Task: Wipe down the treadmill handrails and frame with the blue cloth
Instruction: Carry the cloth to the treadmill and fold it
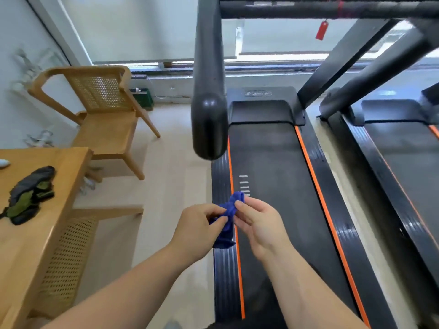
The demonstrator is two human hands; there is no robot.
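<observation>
The left hand (198, 230) and the right hand (259, 224) meet low in the middle of the view. Each one pinches the blue cloth (225, 236) with thumb and fingertips, the left from 9 o'clock and the right from 3 o'clock. The cloth is bunched up between them in the air, over the left edge of the treadmill (222, 269).

The cloth looks soft, light and floppy. It should not break or slip much, and it should bend easily around a round bar. I think it is best folded into a flat pad and held in one palm, with the fingers spread behind it.

It is deep blue, small and crumpled. One end pokes up at 12 o'clock above the fingers, and the rest hangs down below them.

At 12 o'clock from the hands is the handrail (209, 96), thick, black and smooth, with a round end. At 1 o'clock is the dark belt (273, 176) with orange stripes beside it. A second treadmill (403, 150) is at 2 o'clock. A wooden chair (102, 103) is at 10 o'clock, and a table (47, 245) with a green and grey bundle (31, 193) is at 9 o'clock.
</observation>
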